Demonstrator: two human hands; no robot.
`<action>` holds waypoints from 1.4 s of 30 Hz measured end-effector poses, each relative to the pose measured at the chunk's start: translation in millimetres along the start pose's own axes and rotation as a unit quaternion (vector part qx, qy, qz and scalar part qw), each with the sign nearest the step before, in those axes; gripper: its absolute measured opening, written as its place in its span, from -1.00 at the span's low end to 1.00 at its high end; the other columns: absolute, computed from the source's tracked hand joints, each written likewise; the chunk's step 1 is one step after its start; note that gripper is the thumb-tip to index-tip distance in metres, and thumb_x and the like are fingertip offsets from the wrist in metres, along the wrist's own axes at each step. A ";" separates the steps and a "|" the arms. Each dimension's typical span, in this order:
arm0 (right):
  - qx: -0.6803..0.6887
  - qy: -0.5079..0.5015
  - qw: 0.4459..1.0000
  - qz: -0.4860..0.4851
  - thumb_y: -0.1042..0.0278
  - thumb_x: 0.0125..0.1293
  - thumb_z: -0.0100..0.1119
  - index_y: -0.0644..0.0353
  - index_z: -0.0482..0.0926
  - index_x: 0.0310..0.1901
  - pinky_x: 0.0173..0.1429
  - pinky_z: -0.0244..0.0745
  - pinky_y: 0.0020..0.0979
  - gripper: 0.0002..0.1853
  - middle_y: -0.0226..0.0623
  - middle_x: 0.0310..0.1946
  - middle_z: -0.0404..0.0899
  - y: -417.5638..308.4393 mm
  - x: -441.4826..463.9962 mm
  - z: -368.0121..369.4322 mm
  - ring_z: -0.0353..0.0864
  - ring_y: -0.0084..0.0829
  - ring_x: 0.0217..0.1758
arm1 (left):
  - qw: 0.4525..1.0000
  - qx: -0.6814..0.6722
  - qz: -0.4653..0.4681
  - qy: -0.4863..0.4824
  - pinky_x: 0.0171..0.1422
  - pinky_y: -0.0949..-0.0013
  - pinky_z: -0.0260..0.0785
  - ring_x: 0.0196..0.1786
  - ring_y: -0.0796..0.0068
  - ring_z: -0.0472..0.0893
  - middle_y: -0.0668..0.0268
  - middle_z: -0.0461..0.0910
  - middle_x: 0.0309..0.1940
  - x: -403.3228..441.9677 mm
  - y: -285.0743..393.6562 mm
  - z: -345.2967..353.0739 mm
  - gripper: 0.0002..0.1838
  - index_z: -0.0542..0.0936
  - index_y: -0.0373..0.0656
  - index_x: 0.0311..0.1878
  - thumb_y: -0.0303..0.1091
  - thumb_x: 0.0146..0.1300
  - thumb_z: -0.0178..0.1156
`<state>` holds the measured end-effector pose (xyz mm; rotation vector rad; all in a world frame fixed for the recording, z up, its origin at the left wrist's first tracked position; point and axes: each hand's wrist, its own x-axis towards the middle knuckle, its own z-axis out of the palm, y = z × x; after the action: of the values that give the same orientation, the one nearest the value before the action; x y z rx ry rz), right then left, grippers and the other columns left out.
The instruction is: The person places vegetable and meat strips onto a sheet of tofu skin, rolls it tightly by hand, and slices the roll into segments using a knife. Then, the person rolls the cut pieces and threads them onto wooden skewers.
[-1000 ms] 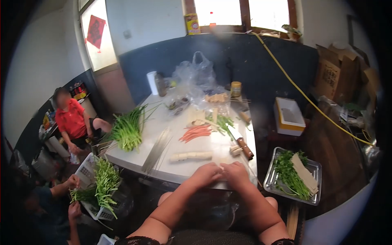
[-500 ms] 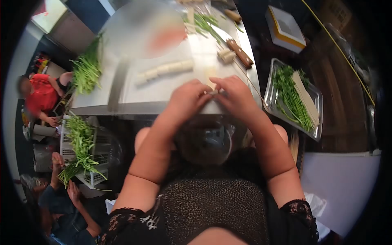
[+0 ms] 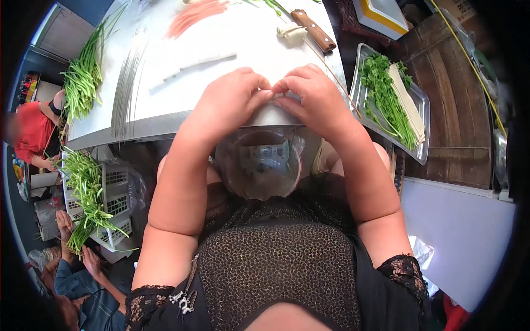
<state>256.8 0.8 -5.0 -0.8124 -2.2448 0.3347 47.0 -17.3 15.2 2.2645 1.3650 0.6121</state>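
Note:
Over the front edge of the white tabletop (image 3: 176,102), my left hand (image 3: 232,99) and my right hand (image 3: 313,99) meet at the fingertips. Both are closed in a pinch, thumbs and forefingers pressed together. Whatever lies between them is hidden by the fingers. Just beyond my left hand lies a row of pale, slim rolls (image 3: 207,62), washed out by glare. Past my right hand are a small pale folded roll (image 3: 292,34) and a knife with a brown wooden handle (image 3: 314,32). Further back lie reddish thin strips (image 3: 196,16).
Thin metal skewers (image 3: 126,91) and long green stalks (image 3: 83,77) lie on the table's left. A metal tray (image 3: 425,127) at right holds leafy herbs and a pale folded sheet. Below the table stands a clear-walled bucket (image 3: 259,190). Two people work at left beside white baskets (image 3: 113,207).
My fingertips have come closer together, and the pale strip seen before them no longer shows. The view has tipped downward, so the table sits higher in it.

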 end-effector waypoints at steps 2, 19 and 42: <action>-0.005 0.006 1.000 -0.001 0.39 0.15 0.38 0.16 0.66 -0.34 -0.02 0.51 -0.17 -0.91 -0.24 -0.35 0.63 1.8 1.7 0.9 0.58 -0.10 -0.18 | 1.000 -0.001 0.009 0.014 -0.07 0.24 0.48 -0.23 0.17 0.61 0.17 0.61 -0.31 1.7 -2.0 0.5 -0.82 0.68 -0.20 -0.16 -0.30 0.30 0.32; 0.057 -0.037 0.994 0.090 0.37 0.19 0.37 0.21 0.68 -0.18 0.04 0.55 -0.17 -0.82 -0.11 -0.23 0.66 6.3 20.3 2.0 0.63 -0.03 -0.07 | 0.997 0.034 0.021 0.064 -0.03 0.16 0.47 -0.15 0.06 0.61 0.15 0.60 -0.27 4.6 -7.8 8.1 -0.77 0.65 -0.16 -0.09 -0.21 0.36 0.26; -0.053 -0.014 0.993 0.109 0.49 0.23 0.35 0.22 0.71 -0.11 0.18 0.56 -0.26 -0.82 -0.08 0.01 0.60 26.6 37.3 21.6 0.63 -0.11 0.07 | 0.986 0.041 -0.025 0.160 0.09 0.11 0.50 -0.02 0.07 0.63 0.12 0.58 -0.10 20.8 -22.9 20.2 -0.75 0.64 -0.14 0.06 -0.28 0.39 0.20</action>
<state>233.4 45.1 -12.2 -1.1199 -2.2195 0.3319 51.0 8.4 -11.0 2.2585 1.6167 0.9514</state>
